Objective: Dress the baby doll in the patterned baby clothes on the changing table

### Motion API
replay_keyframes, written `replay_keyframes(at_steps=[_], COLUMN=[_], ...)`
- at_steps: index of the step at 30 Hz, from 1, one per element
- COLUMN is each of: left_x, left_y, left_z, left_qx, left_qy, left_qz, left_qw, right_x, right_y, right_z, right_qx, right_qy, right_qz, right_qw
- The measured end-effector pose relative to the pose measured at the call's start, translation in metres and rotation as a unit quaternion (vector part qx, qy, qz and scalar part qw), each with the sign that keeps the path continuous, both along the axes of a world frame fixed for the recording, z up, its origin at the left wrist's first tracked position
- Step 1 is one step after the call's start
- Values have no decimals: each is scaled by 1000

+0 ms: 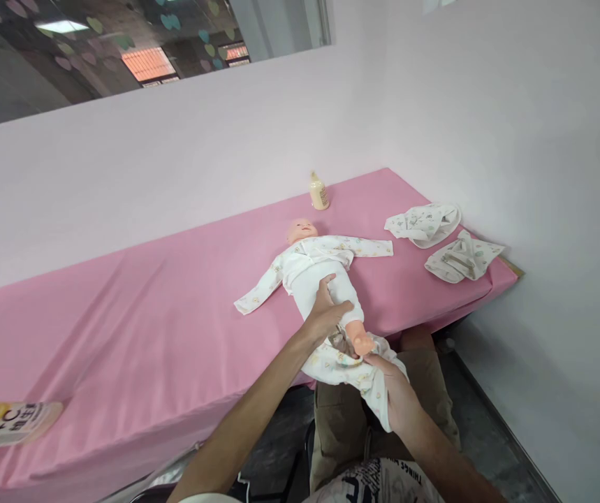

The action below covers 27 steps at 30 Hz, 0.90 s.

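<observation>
A baby doll (pixel 325 279) lies on its back on a pink-covered table, its head away from me. It wears a white patterned top (pixel 304 255) with both sleeves spread out, and white cloth covers its lower body. My left hand (pixel 327 312) grips the doll's leg near the knee, with some fingers hidden behind it. The doll's bare foot (pixel 362 344) points toward me. My right hand (pixel 399 392) is closed on white patterned baby pants (pixel 339 367), bunched just below the foot. The pants hang over the table's front edge above my lap.
A pump bottle (pixel 319 194) stands near the wall behind the doll. Two folded patterned cloth pieces, one farther back (pixel 425 223) and one nearer (pixel 464 258), lie at the table's right end. A yellow and white package (pixel 14 424) lies front left on the pink tablecloth (pixel 147 335).
</observation>
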State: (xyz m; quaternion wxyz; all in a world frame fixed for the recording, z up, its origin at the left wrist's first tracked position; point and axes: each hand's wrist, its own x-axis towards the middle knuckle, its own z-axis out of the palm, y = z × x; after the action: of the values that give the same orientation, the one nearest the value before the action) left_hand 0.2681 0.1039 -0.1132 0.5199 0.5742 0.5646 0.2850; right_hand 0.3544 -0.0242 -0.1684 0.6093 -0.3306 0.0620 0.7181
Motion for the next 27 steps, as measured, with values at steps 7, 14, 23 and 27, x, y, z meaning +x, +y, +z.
replay_keyframes(at_steps=[7, 14, 23, 27], left_x=[1, 9, 10, 12], left_y=[-10, -20, -20, -14], left_z=[-11, -23, -26, -21], left_qx=[132, 198, 219, 187], left_qy=[100, 178, 223, 182], left_qz=[-42, -62, -108, -116], left_qw=[985, 962, 944, 958], right_x=[16, 13, 7, 1], right_y=[-9, -19, -18, -23], right_z=[2, 18, 24, 11], right_qx=[-13, 16, -12, -27], right_qy=[-46, -38, -173, -254], right_qz=[16, 4, -70, -84], right_qw=[999, 999, 982, 963])
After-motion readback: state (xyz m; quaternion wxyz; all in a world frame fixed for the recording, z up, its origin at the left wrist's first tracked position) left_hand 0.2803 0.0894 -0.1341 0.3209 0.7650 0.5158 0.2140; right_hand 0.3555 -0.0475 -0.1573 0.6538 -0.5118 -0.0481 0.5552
